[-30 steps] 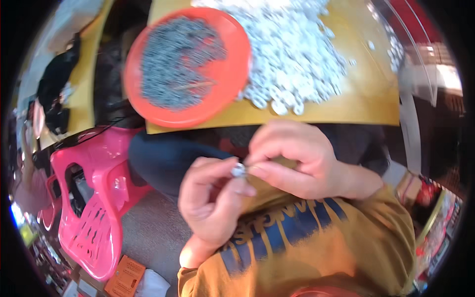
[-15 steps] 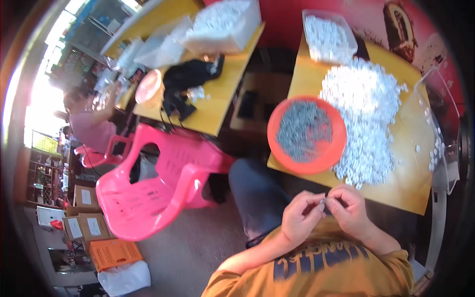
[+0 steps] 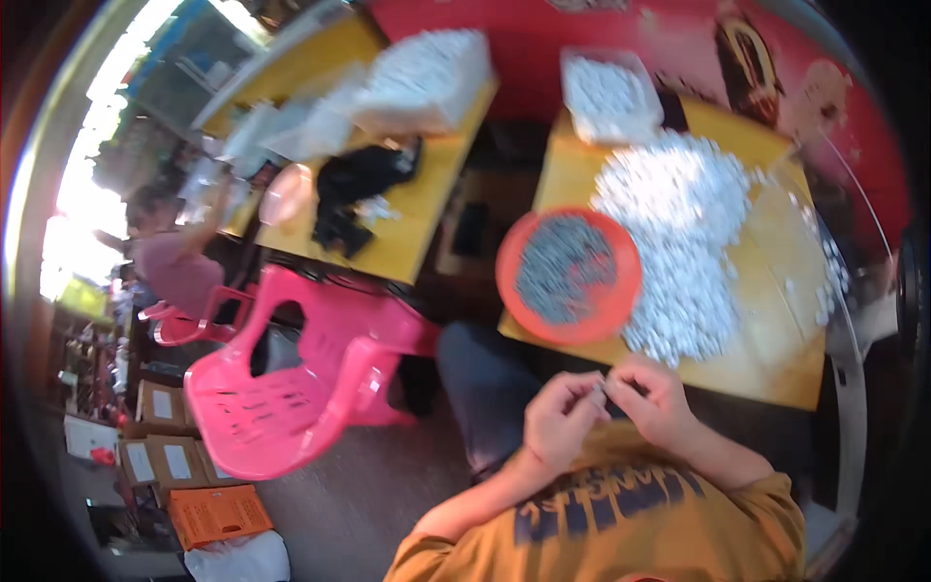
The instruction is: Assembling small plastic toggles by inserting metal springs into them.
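My left hand (image 3: pixel 562 419) and my right hand (image 3: pixel 654 400) meet above my lap, just off the table's near edge. Both have thumb and forefinger pinched together. Between the fingertips sits a tiny pale piece, blurred and mostly covered, too small to name. Beyond my hands an orange-red round basin (image 3: pixel 630 276) stands on the yellow table (image 3: pixel 776 373), holding many small grey metal pins or screws. To its right spreads a big heap of small white ring-like plastic parts (image 3: pixel 679 301).
A clear tub (image 3: pixel 640 124) of white parts stands at the table's far end. Left are a pink plastic chair (image 3: pixel 272 412) and a second yellow table (image 3: pixel 398 238) with a large bin (image 3: pixel 422 82) and black cloth (image 3: pixel 359 189). A person (image 3: pixel 175 252) sits far left. Boxes line the floor.
The whole view has shifted, so the table and its things appear farther left. My hands stay together over my lap, still pinching.
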Motion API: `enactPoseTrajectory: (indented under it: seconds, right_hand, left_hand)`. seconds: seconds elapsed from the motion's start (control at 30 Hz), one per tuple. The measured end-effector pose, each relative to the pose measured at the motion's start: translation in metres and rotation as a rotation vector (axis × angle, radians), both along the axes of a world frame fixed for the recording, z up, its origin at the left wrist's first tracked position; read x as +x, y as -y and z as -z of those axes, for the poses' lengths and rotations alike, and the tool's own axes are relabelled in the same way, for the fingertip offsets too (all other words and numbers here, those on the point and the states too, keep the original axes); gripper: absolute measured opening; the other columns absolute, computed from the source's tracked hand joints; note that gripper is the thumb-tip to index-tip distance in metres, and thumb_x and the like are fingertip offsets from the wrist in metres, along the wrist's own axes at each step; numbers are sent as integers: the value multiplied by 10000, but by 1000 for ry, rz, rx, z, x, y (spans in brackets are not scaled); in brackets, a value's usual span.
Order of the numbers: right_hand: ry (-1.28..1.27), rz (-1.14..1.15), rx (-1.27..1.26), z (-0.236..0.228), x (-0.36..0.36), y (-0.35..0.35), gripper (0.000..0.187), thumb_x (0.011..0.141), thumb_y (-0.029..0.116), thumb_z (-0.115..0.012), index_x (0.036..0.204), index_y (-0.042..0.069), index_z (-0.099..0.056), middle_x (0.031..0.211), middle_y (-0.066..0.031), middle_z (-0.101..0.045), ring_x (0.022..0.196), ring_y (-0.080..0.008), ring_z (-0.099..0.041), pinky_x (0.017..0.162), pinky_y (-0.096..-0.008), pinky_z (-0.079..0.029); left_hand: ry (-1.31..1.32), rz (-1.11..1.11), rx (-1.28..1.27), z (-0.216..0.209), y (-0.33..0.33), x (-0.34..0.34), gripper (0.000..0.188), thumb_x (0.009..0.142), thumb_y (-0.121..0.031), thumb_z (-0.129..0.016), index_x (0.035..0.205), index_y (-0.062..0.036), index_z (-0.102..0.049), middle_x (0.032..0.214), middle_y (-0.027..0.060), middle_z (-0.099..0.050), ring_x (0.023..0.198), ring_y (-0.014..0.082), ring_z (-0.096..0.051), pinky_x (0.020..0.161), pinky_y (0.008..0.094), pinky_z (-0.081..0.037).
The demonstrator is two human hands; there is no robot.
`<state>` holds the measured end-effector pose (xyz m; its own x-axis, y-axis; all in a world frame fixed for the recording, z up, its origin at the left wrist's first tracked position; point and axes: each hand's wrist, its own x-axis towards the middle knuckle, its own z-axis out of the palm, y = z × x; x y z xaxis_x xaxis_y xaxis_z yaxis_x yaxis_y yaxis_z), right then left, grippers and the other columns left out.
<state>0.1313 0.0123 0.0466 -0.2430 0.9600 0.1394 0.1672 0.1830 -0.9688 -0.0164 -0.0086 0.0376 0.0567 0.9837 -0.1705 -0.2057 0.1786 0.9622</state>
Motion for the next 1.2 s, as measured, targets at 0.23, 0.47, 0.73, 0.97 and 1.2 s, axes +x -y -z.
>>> enactPoseTrajectory:
  seconds: [0.23, 0.47, 0.73, 0.97, 1.2]
  right_hand:
    - [-105, -59, 158, -15, 13, 5, 73, 781, 19, -603, 845, -15, -593, 794, -88, -568, 717, -168, -544, 634, -261, -422]
    - [-127, -29, 144, -24, 38, 36, 88, 767, 10, -612, 851, -14, -603, 790, -94, -575, 694, -166, -547, 606, -257, -421]
    - [-101, 80, 273, -25, 34, 57, 59, 739, 14, -608, 790, 15, -580, 713, -90, -546, 632, -235, -537, 548, -301, -415]
    - [-2, 95, 350, -17, 24, 58, 64, 738, 22, -602, 790, 23, -564, 697, -82, -528, 621, -241, -525, 540, -312, -410]
    - [-70, 100, 249, -12, 15, 60, 57, 752, 46, -601, 787, 20, -565, 710, -85, -532, 631, -233, -523, 548, -307, -413]
  left_hand:
    - [120, 79, 205, -17, 4, -2, 245, 796, 125, -496, 1017, 30, -544, 866, 80, -507, 670, 111, -573, 600, 206, -500]
    - [202, 211, 280, -18, 19, 13, 314, 780, 145, -489, 1074, 42, -528, 894, 91, -516, 672, 109, -571, 599, 189, -494]
    - [134, 246, 430, -21, 31, 14, 329, 755, 175, -487, 1057, 50, -532, 880, 105, -516, 646, 101, -567, 583, 175, -478]
    - [17, 252, 492, -14, 38, 9, 321, 761, 172, -491, 1048, 35, -537, 879, 101, -517, 640, 95, -565, 568, 169, -463]
    - [146, 196, 362, -7, 38, 3, 290, 790, 136, -481, 1052, 23, -538, 880, 84, -511, 633, 103, -559, 550, 185, -489]
